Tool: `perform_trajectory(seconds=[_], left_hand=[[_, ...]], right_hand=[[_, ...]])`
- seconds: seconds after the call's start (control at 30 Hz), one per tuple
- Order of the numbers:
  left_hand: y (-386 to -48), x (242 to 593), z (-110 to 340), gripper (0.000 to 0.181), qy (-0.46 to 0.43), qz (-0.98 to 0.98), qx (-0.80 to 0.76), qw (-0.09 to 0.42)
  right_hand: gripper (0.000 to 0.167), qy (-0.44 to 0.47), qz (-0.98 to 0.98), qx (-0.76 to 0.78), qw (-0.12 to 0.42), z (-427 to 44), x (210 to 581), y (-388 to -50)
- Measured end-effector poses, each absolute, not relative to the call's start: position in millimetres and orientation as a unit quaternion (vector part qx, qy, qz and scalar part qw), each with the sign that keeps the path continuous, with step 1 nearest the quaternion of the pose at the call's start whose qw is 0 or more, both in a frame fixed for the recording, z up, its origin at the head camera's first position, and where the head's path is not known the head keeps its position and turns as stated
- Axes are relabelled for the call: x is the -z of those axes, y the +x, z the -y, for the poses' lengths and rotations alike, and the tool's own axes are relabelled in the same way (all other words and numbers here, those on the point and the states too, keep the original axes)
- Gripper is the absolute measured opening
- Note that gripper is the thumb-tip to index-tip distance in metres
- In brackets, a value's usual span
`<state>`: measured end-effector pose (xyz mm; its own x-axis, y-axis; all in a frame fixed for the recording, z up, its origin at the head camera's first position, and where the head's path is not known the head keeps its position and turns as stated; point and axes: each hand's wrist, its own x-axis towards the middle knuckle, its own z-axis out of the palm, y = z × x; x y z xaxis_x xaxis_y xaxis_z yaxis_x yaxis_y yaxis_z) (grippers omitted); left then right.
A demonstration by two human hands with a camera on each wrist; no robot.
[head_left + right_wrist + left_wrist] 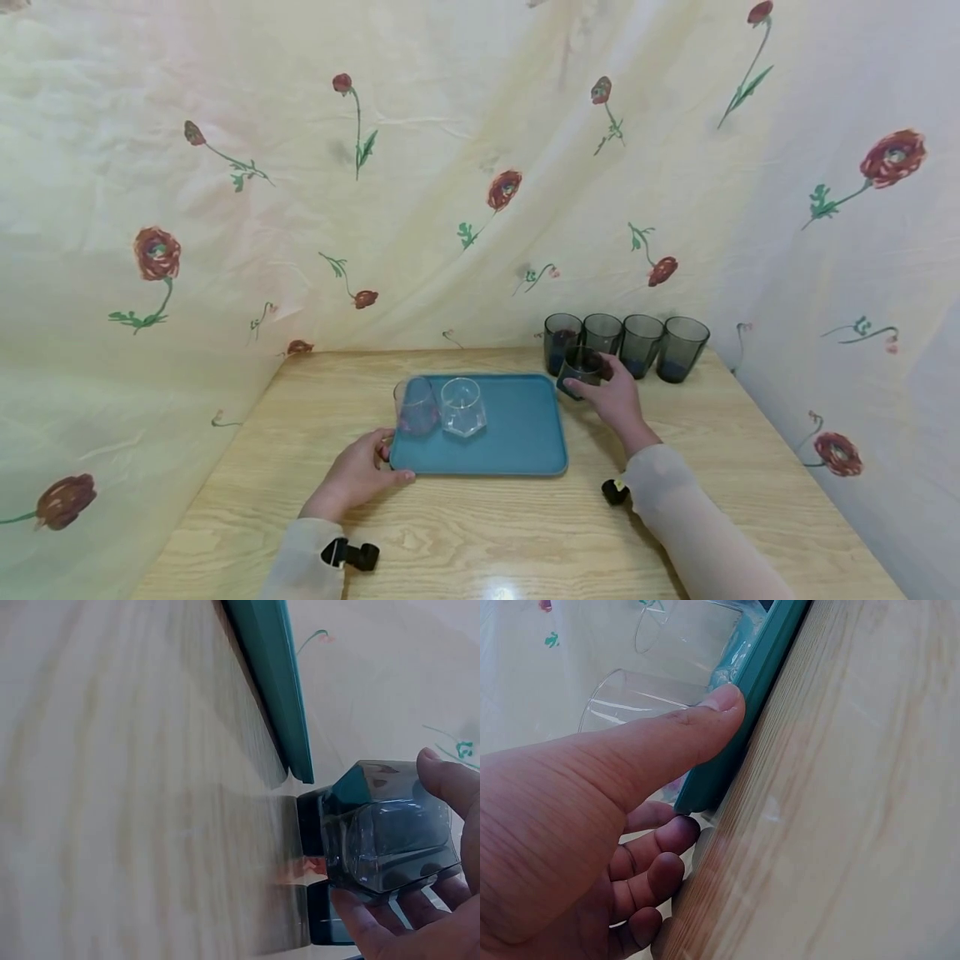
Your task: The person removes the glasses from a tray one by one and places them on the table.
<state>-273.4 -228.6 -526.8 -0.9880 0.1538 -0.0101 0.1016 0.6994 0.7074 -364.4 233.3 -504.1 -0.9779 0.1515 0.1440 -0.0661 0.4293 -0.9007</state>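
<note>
A blue-green tray [517, 433] lies on the wooden table. On its left half stand two clear glasses, one pinkish glass [417, 408] and one colourless glass [462, 408] with a faceted base. My left hand [360, 471] is at the tray's near left corner; in the left wrist view its thumb [697, 724] lies along the tray's side, fingers loosely bent beneath. My right hand [617, 400] grips a short dark grey glass [390, 825] by its side, off the table, just beyond the tray's right edge.
Behind the right hand several tall dark grey tumblers [684, 354] stand in a row at the table's back right. A flower-printed cloth [420, 208] hangs behind and at both sides of the wooden table [465, 533].
</note>
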Motion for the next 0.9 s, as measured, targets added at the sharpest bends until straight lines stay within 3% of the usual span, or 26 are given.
perform_trajectory(seconds=[0.9], left_hand=[[-274, 530, 228, 0.094, 0.066, -0.922, -0.379, 0.033]], right_hand=[[0.1, -0.021, 0.842, -0.532, 0.081, -232, 516, -369]])
